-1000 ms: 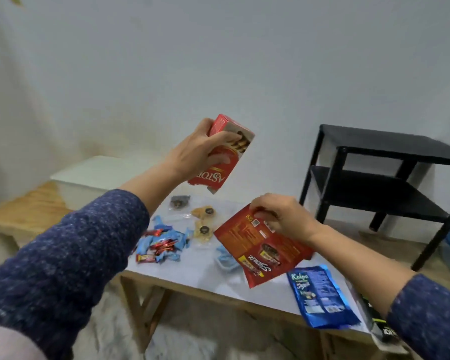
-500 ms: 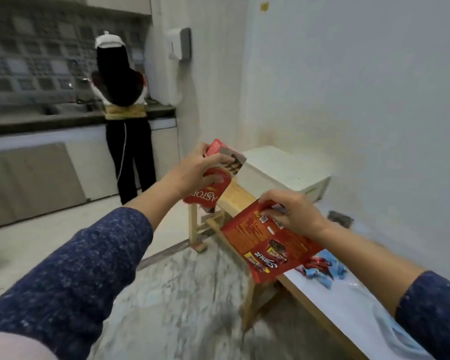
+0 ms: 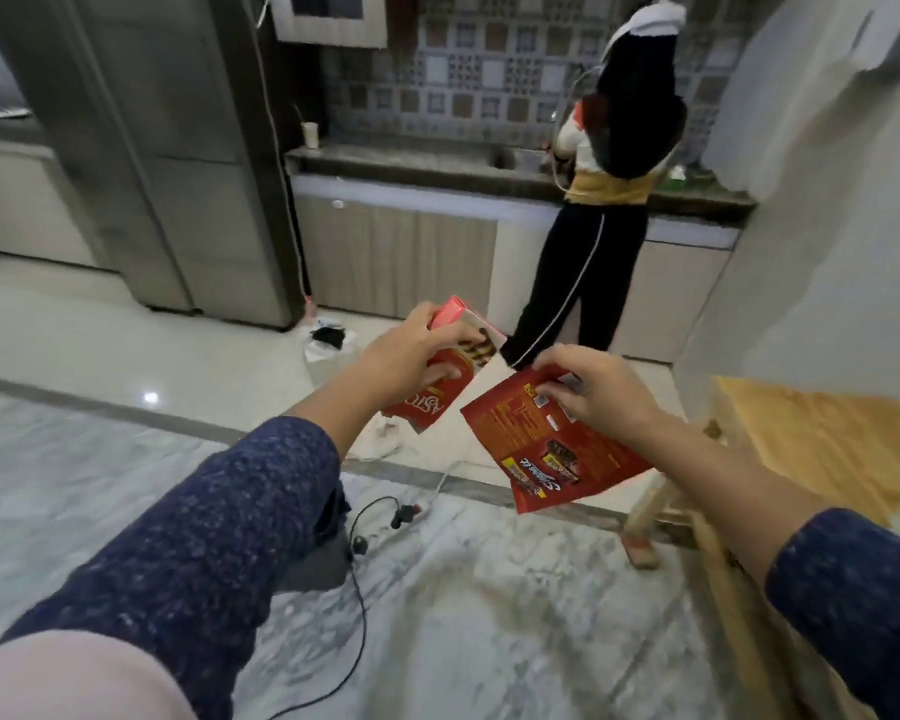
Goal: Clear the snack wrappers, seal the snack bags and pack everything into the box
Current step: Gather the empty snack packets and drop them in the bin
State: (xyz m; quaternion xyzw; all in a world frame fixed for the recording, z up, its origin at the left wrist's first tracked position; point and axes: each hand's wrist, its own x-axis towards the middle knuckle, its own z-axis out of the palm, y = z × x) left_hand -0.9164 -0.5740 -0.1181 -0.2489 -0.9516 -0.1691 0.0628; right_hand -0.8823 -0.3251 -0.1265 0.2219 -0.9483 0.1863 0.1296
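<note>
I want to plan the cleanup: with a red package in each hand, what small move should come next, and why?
Probably carry both a step toward the small bin on the floor ahead. The left hand grips the red box, the right hand pinches the flat red wrapper, and both hang over bare floor.

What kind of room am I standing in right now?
Most likely a home kitchen. A counter with a sink runs along a patterned tile backsplash, a tall grey fridge stands to the left, and another person is standing at the sink.
</note>
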